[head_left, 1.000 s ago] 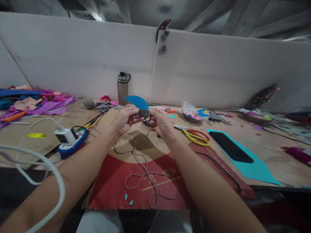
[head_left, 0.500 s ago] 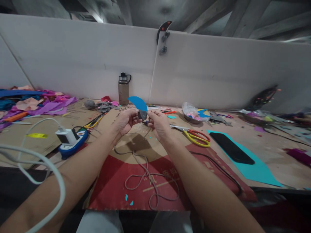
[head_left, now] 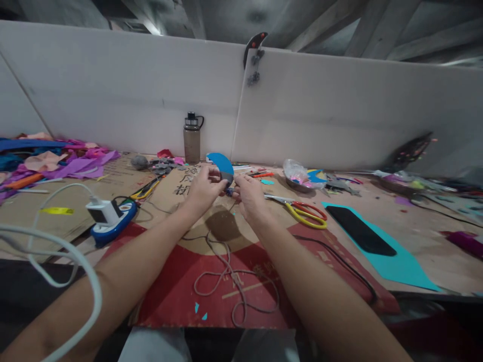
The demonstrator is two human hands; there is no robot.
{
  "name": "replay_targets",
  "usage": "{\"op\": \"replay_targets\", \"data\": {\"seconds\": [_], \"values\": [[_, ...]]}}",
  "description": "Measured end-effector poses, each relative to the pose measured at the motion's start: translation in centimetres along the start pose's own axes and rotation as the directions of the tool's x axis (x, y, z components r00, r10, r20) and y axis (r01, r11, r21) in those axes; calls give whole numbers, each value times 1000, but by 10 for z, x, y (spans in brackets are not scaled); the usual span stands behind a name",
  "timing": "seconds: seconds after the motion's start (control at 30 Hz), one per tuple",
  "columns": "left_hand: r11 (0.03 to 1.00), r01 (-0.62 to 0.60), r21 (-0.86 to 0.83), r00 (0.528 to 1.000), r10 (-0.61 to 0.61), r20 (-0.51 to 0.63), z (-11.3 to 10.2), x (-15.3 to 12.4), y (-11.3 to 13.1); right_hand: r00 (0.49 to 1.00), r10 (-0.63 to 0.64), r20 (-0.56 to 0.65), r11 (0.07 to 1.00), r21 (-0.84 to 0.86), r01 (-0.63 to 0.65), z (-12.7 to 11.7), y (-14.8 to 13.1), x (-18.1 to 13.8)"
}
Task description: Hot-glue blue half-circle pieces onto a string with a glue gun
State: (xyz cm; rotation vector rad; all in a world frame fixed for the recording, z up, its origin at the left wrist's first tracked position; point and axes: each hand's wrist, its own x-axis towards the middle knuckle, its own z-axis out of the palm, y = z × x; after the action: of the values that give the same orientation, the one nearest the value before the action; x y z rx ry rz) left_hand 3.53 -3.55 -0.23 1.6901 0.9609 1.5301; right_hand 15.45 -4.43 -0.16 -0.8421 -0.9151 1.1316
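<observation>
A curved blue foam piece (head_left: 221, 162) with a small dark grey tip is pinched in my left hand (head_left: 203, 188), held a little above the cardboard. My right hand (head_left: 249, 193) is closed beside it, its fingertips meeting the left hand's at the grey tip and at a small dark bit between them. A brown cord (head_left: 226, 274) trails from under the hands towards me over the red-and-tan cardboard sheet (head_left: 177, 296).
Yellow-and-red scissors (head_left: 304, 210) lie right of my hands. A black strip (head_left: 358, 230) rests on a teal sheet (head_left: 403, 264). A brown bottle (head_left: 191, 138) stands at the white wall. A charger block (head_left: 102, 213) with white cable and purple scraps (head_left: 71, 163) lie left.
Both hands have moved slightly forward and lower towards the cardboard. The blue piece has tilted down and now looks smaller, with my left hand turned over it.
</observation>
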Motion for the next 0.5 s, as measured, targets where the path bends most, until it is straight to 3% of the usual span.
{"op": "replay_targets", "data": {"seconds": [0.13, 0.5], "values": [[987, -73, 143, 997, 69, 29, 3, -3, 4, 999, -46, 11, 995, -83, 47, 1, 4, -2], [958, 204, -201, 976, -183, 118, 4, -5, 13, 981, -177, 83, 960, -205, 191, -2, 6, 1]]}}
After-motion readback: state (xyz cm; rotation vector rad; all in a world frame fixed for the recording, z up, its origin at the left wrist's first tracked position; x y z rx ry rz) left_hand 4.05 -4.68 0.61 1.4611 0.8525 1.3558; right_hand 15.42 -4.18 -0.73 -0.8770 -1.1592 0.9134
